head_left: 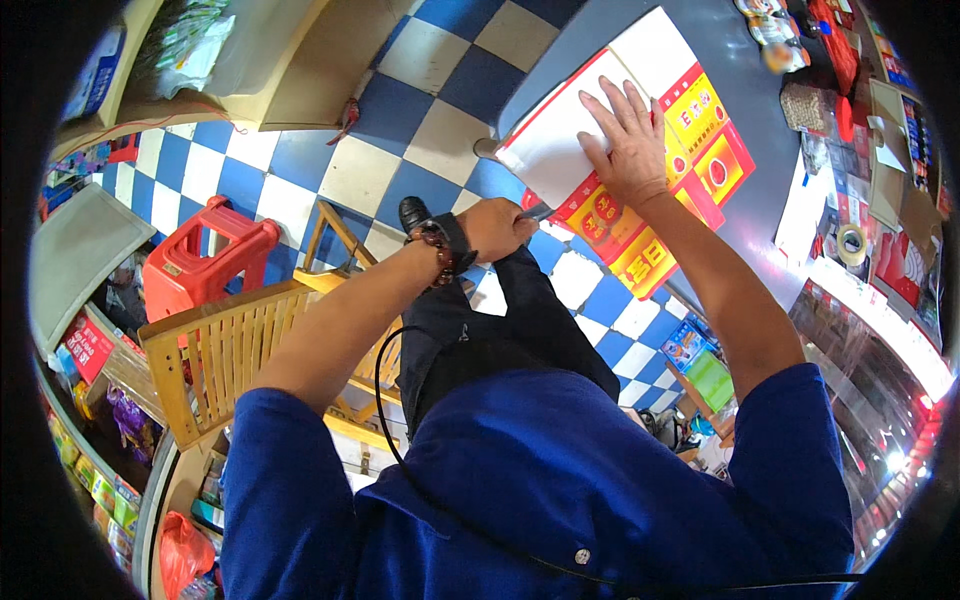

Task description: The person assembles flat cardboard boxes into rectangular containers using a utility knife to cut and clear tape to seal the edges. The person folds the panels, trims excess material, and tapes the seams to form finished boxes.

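Note:
My right hand (630,145) lies with its fingers spread on a sheet of printed cardboard (635,245). The cardboard is red and yellow with white panels, and overhangs the edge of a dark grey table. Left of it, my left hand (490,230) is closed in a fist around a short grey blade-like tool (538,211). The tool's tip meets the lower left edge of the cardboard; its handle is hidden in my fist, so its exact kind does not show. A dark band and a beaded bracelet circle my left wrist.
The dark grey table (765,200) bears the cardboard. On the left stand a red plastic stool (210,250) and a slatted wooden chair (235,335). A roll of tape (852,245) lies among clutter at the right. Blue and white tiles (420,110) cover the floor.

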Demonstrator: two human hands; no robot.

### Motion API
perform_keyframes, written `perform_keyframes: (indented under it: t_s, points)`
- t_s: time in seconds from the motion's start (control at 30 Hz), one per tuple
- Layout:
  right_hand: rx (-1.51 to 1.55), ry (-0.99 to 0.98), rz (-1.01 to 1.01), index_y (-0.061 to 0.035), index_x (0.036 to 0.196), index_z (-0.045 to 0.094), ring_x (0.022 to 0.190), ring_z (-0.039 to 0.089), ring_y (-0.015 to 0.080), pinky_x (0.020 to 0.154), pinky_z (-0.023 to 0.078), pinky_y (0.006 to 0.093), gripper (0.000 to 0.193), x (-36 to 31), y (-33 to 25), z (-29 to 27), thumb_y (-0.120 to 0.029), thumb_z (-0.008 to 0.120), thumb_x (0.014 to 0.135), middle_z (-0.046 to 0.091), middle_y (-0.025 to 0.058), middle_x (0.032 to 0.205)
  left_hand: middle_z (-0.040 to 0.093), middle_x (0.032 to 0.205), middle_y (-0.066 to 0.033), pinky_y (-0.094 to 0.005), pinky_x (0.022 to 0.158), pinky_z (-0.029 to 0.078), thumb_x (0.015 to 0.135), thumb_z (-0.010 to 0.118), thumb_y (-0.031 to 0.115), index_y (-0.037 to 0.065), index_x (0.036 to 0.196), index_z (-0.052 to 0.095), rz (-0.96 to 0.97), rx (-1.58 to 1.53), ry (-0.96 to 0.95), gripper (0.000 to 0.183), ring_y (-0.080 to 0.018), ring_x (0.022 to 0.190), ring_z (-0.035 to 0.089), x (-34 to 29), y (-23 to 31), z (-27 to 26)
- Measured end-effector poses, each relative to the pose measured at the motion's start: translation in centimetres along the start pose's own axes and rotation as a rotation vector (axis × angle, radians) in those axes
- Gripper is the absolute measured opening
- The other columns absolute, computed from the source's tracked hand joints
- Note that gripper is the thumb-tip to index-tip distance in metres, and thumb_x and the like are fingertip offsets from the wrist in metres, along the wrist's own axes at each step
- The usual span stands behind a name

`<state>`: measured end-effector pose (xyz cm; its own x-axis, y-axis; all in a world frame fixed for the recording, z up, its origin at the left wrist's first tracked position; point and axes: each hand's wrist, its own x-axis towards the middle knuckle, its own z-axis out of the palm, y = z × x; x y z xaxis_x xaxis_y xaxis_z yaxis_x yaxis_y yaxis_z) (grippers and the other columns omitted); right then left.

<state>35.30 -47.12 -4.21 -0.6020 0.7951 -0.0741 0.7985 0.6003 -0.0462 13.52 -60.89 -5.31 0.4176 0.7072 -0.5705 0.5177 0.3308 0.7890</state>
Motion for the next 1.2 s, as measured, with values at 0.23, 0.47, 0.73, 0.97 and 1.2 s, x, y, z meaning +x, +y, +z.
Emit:
perform_keyframes:
  t_s: [0.23, 0.47, 0.73, 0.97, 1.2]
  points:
    - [-0.022, 0.008, -0.017, -0.0383, 0.146, 0.043, 0.151, 0.021, 0.0265, 0.121, 0.012, 0.0561, 0.053, 0.6, 0.1, -0.2, -0.055, 0.050, 0.096, 0.032, -0.0003, 0.160, 0.067, 0.091, -0.0273, -0.0462, 0.078, 0.052, 0.100, 0.050, 0.043, -0.001, 0.104, 0.065, 0.117, -0.058, 0.045, 0.047, -0.0402, 0.085, 0.067, -0.5, -1.5, 0.5]
    - [-0.006, 0.013, -0.009, -0.0384, 0.146, 0.044, 0.151, 0.022, 0.0271, 0.121, 0.013, 0.0564, 0.053, 0.3, 0.2, 0.0, -0.054, 0.050, 0.096, 0.033, -0.0001, 0.160, 0.067, 0.088, -0.0260, -0.0454, 0.076, 0.052, 0.100, 0.050, 0.043, -0.002, 0.098, 0.066, 0.071, 0.116, -0.146, 0.047, -0.0386, 0.083, 0.067, 0.1, 0.3, 0.1]
    - [-0.021, 0.045, -0.029, -0.0380, 0.146, 0.044, 0.150, 0.024, 0.0274, 0.121, 0.013, 0.0570, 0.053, 0.6, 0.4, 0.2, -0.054, 0.050, 0.096, 0.034, 0.0000, 0.159, 0.067, 0.086, -0.0251, -0.0462, 0.077, 0.051, 0.099, 0.051, 0.043, -0.004, 0.094, 0.065, 0.063, 0.008, -0.131, 0.049, -0.0402, 0.083, 0.067, 2.2, 2.0, 2.0]
    - [0.006, 0.071, 0.025, -0.0375, 0.146, 0.045, 0.149, 0.025, 0.0280, 0.121, 0.014, 0.0565, 0.053, 0.4, -0.5, 0.3, -0.055, 0.049, 0.096, 0.035, 0.0005, 0.159, 0.066, 0.087, -0.0267, -0.0461, 0.074, 0.052, 0.099, 0.051, 0.036, -0.002, 0.104, 0.063, 0.128, 0.013, -0.107, 0.040, -0.0420, 0.083, 0.066, 1.7, -1.2, 2.6]
    - [0.011, 0.071, 0.028, -0.0377, 0.146, 0.045, 0.149, 0.026, 0.0287, 0.121, 0.014, 0.0559, 0.054, -0.3, -0.1, 0.6, -0.056, 0.049, 0.095, 0.036, 0.0009, 0.158, 0.065, 0.087, -0.0276, -0.0483, 0.076, 0.050, 0.099, 0.050, 0.042, -0.003, 0.102, 0.061, 0.105, 0.111, -0.233, 0.046, -0.0416, 0.086, 0.066, 1.0, 1.0, 2.1]
